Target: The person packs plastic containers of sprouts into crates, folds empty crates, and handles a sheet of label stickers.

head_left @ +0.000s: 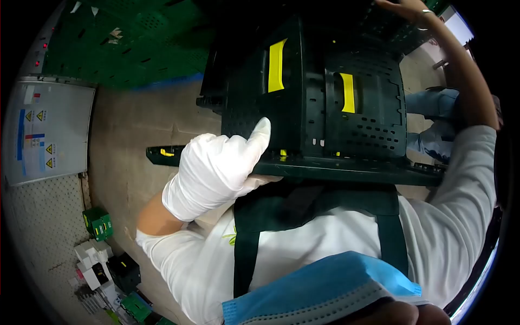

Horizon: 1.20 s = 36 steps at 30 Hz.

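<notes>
A dark green plastic crate (363,130) with slots and yellow strips lies right against my body. My left hand (219,165), in a white glove, is closed on the crate's near rim (325,169), with the thumb over its edge. My right arm reaches up past the crate's right side. At the top right, my bare right hand (409,10) is only partly in view, beside another dark perforated surface (398,32). Its fingers look spread, and part of it is cut off or in shadow.
A grey cabinet (59,130) with warning labels stands on the left. Green and black boxes (98,223) and white items are at the lower left. Green perforated plastic (135,43) spans the top left. Another person's legs in jeans (436,103) show at the right.
</notes>
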### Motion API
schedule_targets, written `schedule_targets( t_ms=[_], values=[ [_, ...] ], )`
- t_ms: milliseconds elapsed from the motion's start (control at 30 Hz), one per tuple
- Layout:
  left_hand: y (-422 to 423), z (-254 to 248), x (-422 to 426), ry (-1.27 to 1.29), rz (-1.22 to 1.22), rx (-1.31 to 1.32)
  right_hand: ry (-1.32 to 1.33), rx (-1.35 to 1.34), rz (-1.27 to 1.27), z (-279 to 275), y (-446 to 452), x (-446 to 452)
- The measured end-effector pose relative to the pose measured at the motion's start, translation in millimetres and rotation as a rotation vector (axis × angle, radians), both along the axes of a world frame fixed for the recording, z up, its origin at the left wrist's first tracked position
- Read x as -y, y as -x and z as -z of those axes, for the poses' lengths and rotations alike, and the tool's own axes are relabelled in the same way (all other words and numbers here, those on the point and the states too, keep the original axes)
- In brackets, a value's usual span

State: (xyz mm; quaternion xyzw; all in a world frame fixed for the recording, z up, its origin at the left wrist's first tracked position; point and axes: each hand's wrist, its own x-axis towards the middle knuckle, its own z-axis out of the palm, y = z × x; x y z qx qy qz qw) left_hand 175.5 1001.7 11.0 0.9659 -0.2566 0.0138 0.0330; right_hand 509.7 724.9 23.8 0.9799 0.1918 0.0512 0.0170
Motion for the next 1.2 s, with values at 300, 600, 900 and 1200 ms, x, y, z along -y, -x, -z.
schedule_targets(
  t_ms=[300, 600, 900, 1200],
  values=[
    [-16.6, 9.0, -16.5, -0.017, 0.069, 0.127, 0.128, 0.353, -0.584, 74.2, 62.1, -61.3],
    [-57.4, 23.2, -30.2, 0.028, 0.155, 0.463, 0.130, -0.110, -0.347, 39.4, 63.9, -121.8],
    [-85.4, 119.1, -87.4, 0.455, -0.546, 0.699, -0.072, -0.261, -0.075, 56.9, 17.8, -1.6],
    [-4.6, 260.3, -135.4, 1.763, -1.090, -0.393, -1.082, -0.811, 0.834, 289.1, 174.0, 196.1]
  ],
)
